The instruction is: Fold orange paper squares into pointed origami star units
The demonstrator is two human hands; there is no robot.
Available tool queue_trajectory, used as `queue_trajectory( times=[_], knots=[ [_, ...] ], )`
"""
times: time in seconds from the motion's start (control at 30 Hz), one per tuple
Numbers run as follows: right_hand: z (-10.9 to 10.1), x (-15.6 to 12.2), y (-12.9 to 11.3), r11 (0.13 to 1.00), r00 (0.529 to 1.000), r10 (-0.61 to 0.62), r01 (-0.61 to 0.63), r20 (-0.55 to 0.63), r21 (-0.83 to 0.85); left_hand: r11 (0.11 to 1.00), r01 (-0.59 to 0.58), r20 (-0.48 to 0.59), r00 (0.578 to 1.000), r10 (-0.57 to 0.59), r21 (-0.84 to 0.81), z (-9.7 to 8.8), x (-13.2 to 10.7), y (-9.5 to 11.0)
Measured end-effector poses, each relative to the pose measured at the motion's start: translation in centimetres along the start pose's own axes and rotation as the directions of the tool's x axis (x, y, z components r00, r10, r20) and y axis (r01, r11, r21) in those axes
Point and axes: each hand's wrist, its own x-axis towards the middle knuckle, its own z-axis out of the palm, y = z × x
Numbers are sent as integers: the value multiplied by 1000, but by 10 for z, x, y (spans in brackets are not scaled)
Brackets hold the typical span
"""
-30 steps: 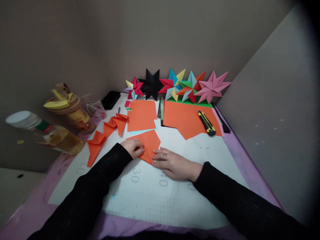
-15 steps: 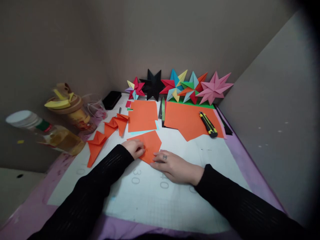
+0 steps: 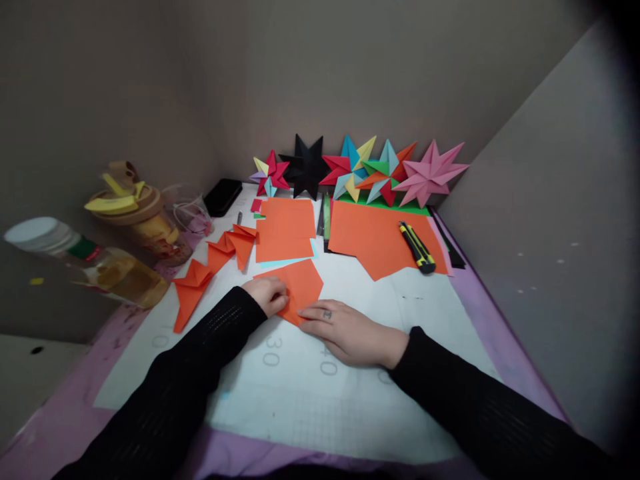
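Observation:
An orange sheet of paper (image 3: 305,283), its outline angled by folds, lies in front of me on the white gridded sheet. My left hand (image 3: 267,295) rests on its left part with curled fingers, pinning it down. At the paper's near right edge is my right hand (image 3: 340,330), palm down, fingers stretched out and lying flat with their tips on the paper. Folded orange paper pieces (image 3: 193,287) sit to the left of my left hand. Beyond the worked sheet is a stack of orange paper squares (image 3: 286,230). The undersides of both hands are hidden.
A yellow-black utility knife (image 3: 417,248) lies on a large orange sheet (image 3: 357,230). Folded paper stars, among them a pink star (image 3: 433,173) and a black star (image 3: 307,167), lean on the wall. Left stand a bottle (image 3: 125,277), a lidded cup (image 3: 155,227) and a phone (image 3: 223,197).
My right hand's fingertips have slid slightly left along the near edge of the orange paper. My left hand stays in place on it. The view has shifted a little.

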Motion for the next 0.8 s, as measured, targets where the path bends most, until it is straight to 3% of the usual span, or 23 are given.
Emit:
queue_trajectory(
  times=[0.2, 0.63, 0.8],
  knots=[
    [0, 1, -2, 1000, 999, 16, -15, 35, -17, 1000, 15, -9, 1000, -15, 22, 1, 0, 1],
    [-1, 0, -1, 999, 1000, -4, 4, -3, 54, 998, 38, -14, 999, -37, 41, 2, 2, 1],
    [-4, -1, 0, 980, 994, 105, -101, -12, 169, 999, 23, -5, 1000, -23, 29, 3, 3, -1]
  ],
)
